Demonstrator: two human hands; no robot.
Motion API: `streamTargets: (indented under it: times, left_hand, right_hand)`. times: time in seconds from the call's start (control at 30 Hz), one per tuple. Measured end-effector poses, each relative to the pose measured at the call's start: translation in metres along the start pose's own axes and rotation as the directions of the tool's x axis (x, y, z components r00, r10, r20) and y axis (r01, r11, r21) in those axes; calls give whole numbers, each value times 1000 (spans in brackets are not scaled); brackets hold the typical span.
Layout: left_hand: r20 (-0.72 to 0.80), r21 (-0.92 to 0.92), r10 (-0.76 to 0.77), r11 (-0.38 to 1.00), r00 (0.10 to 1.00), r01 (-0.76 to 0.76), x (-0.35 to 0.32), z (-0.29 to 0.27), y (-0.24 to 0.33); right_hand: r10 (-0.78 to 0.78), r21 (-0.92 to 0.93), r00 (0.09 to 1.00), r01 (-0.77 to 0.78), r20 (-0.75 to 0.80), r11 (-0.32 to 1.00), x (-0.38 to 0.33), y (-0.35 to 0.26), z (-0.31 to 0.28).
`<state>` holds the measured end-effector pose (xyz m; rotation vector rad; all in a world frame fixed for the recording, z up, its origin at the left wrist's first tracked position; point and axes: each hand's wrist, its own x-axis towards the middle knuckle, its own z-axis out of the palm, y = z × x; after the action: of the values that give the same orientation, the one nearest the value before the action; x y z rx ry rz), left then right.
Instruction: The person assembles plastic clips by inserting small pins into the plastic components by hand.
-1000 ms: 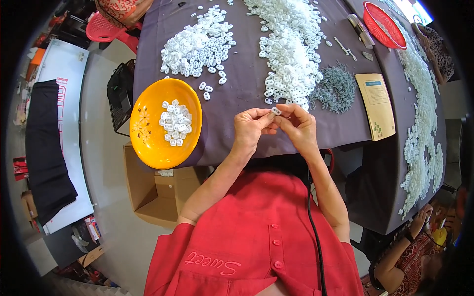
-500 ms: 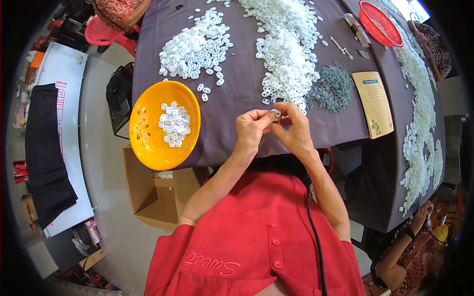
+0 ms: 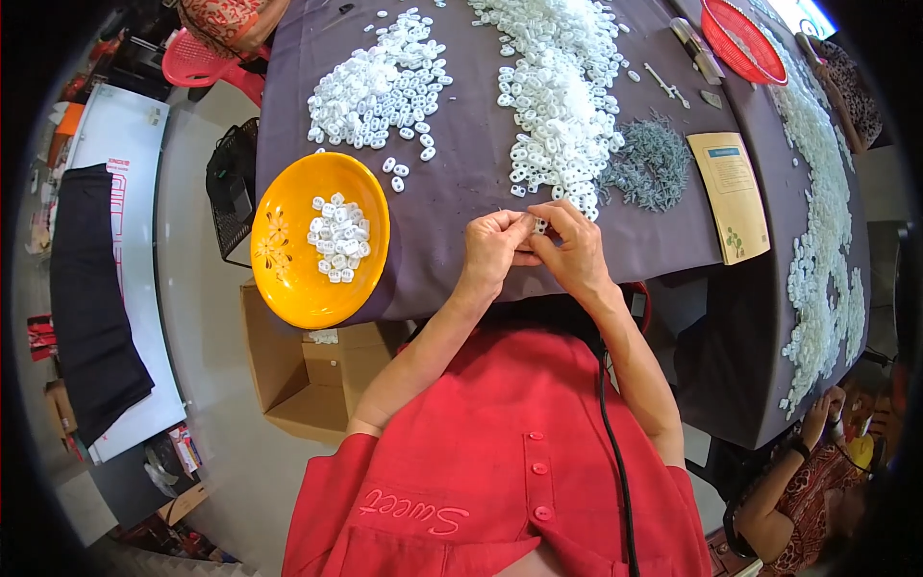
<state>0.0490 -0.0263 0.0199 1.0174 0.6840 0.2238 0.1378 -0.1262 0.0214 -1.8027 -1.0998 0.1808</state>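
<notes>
My left hand (image 3: 493, 246) and my right hand (image 3: 574, 248) meet over the near edge of the purple-covered table (image 3: 461, 183), pinching a small white plastic piece (image 3: 538, 226) between their fingertips. Just beyond them lies a long heap of white plastic pieces (image 3: 558, 96), with a pile of small grey metal parts (image 3: 652, 163) to its right. To my left an orange bowl (image 3: 288, 264) holds several finished white pieces (image 3: 336, 238). Behind the bowl is a second heap of white pieces (image 3: 380, 87).
A yellow booklet (image 3: 733, 192) and a red basket (image 3: 740, 43) lie at the right, with metal tools (image 3: 692, 43) near them. More white pieces (image 3: 817, 212) run along the table's right side, where another person (image 3: 808, 481) sits. An open cardboard box (image 3: 298, 375) stands on the floor.
Both hands have stayed together at the table edge, shifting slightly as the fingers work the small white piece. Nothing else has moved.
</notes>
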Motion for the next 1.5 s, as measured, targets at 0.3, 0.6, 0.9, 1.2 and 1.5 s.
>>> streamTargets:
  times: [0.3,0.6,0.9,1.2,1.5]
  left_hand:
    - [-46,-11,61,998,997,-62,2,3,-6]
    - [-52,-61,48,997,998,-51,3,0,-13]
    - [-65,-72,91,993,994,-96,2,5,-14]
    - [-59,-42,77,996,995,-80,3,6,-8]
    - [-21,-152,23,988,1000,-26,2,4,-13]
  right_hand:
    - [-16,-26,1000,16,7,1000,-1,5,0]
    - [-47,-48,999,47,0,998,-2,4,0]
    - [-108,-52,994,107,-18,993,-4,8,-1]
    - [-131,-74,991,128,-38,989,-6,13,2]
    - [-73,-23,993,71,-88,997,-8,9,3]
